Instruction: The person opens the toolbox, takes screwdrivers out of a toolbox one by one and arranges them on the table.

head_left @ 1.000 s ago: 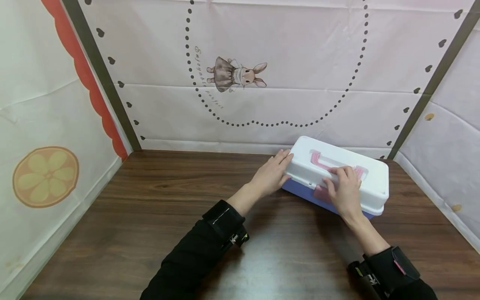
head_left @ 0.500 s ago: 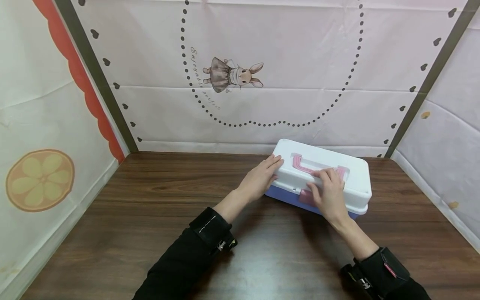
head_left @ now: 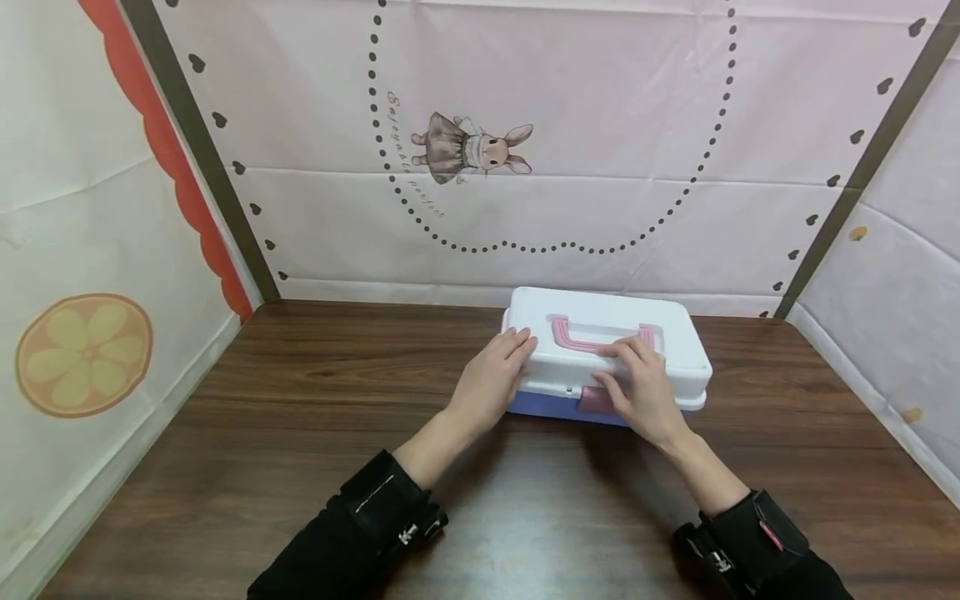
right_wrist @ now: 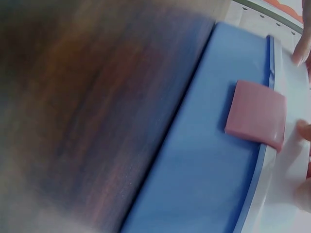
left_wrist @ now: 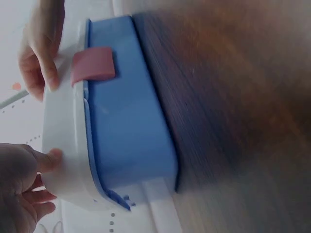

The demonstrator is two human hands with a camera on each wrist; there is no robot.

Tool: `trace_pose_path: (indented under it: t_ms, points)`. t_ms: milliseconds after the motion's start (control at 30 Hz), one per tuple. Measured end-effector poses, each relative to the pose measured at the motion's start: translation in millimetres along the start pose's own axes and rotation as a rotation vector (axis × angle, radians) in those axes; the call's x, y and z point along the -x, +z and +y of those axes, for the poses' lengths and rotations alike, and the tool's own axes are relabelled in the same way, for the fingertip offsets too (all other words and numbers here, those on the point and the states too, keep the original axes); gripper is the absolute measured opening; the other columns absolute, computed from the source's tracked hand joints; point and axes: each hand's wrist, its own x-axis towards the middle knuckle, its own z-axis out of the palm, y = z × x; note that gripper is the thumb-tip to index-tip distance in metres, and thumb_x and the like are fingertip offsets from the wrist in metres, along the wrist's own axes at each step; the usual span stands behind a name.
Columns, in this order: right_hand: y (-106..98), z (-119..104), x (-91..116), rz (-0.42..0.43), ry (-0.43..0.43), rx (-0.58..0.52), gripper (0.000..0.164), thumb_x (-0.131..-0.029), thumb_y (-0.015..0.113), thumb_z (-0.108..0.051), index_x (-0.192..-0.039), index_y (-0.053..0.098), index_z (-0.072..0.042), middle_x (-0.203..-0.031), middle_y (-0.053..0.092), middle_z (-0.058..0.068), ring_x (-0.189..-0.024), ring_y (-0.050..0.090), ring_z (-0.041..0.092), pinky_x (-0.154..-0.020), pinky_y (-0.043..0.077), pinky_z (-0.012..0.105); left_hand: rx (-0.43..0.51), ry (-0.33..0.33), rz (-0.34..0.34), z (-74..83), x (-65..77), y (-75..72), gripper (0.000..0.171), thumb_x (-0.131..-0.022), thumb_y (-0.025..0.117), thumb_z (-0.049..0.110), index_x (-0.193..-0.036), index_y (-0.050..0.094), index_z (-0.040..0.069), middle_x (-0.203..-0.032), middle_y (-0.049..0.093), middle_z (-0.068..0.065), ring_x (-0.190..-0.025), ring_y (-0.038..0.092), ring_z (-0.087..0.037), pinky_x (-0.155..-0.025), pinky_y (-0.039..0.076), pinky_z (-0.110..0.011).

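Note:
A storage box with a white lid [head_left: 615,308], a blue base [left_wrist: 129,116], a pink carrying handle [head_left: 573,342] and a pink latch [right_wrist: 256,114] sits on the table, its lid down. My left hand [head_left: 486,377] grips the lid's front left corner; in the left wrist view its thumb presses the front wall while the fingers bend round the end. My right hand [head_left: 647,390] holds the lid's front edge, right of the middle, thumb on the front wall and fingers on top by the handle. The latch lies over the seam, just left of the right thumb.
The brown wooden table [head_left: 300,433] stretches in front and to both sides of the box. Close behind the box rises a white cloth wall [head_left: 600,125] with a printed rabbit [head_left: 476,150]. More printed cloth walls stand left and right.
Both hands have moved the box left along the table. It has also turned, so its front now runs nearly parallel to the back wall. The lid has stayed down.

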Motion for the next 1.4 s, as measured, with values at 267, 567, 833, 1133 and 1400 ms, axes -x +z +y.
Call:
trace_pose_path:
  t_ms: [267, 567, 833, 1133, 1400]
  points:
    - [-3.5, 4.9, -7.9, -0.087, -0.071, -0.131, 0.031, -0.065, 0.074, 0.004, -0.092, 0.060, -0.001, -0.090, 0.055, 0.004, -0.086, 0.050, 0.018, -0.075, 0.035, 0.032, -0.252, 0.020, 0.030, 24.0, 12.6, -18.3, 0.030, -0.077, 0.065, 0.006, -0.105, 0.061, -0.004, -0.107, 0.060, -0.017, -0.100, 0.055, -0.029, -0.091, 0.040, -0.034]
    - [-19.3, -18.0, -22.0, -0.208, -0.081, -0.300, 0.031, -0.060, 0.073, 0.013, -0.087, 0.061, 0.003, -0.084, 0.060, 0.012, -0.084, 0.050, 0.026, -0.090, 0.036, 0.033, -0.467, 0.033, 0.028, 47.7, 28.7, -29.7, 0.024, -0.079, 0.058, 0.002, -0.101, 0.062, -0.003, -0.101, 0.061, -0.017, -0.092, 0.057, -0.027, -0.087, 0.043, -0.033]
    - [-15.7, -20.0, -12.0, -0.026, 0.133, -0.244, 0.026, -0.069, 0.071, 0.007, -0.093, 0.062, 0.002, -0.093, 0.060, 0.011, -0.092, 0.052, 0.023, -0.088, 0.036, 0.024, -0.192, 0.006, 0.011, 37.9, 27.6, -45.3, 0.029, -0.077, 0.067, 0.024, -0.094, 0.065, 0.001, -0.094, 0.062, -0.012, -0.084, 0.055, -0.023, -0.078, 0.044, -0.033]
    - [-29.7, -44.9, 0.0, 0.111, 0.657, -0.178, 0.070, -0.078, 0.065, -0.008, -0.130, 0.022, 0.008, -0.130, 0.020, 0.025, -0.114, 0.027, 0.034, -0.090, 0.033, 0.045, 0.247, -0.232, 0.096, -12.4, 1.5, -39.4, 0.037, -0.080, 0.066, 0.019, -0.108, 0.059, -0.003, -0.112, 0.056, -0.017, -0.105, 0.050, -0.027, -0.092, 0.039, -0.035]
    - [-32.3, -55.1, 2.5, -0.184, 0.809, -0.269, 0.093, -0.087, 0.055, -0.028, -0.133, -0.017, 0.009, -0.139, -0.022, 0.027, -0.129, -0.016, 0.032, -0.105, 0.002, 0.045, 0.499, -0.447, -0.031, -43.4, -15.1, -16.6, 0.048, -0.088, 0.055, 0.024, -0.125, 0.046, -0.005, -0.127, 0.046, -0.019, -0.119, 0.040, -0.028, -0.100, 0.029, -0.035]
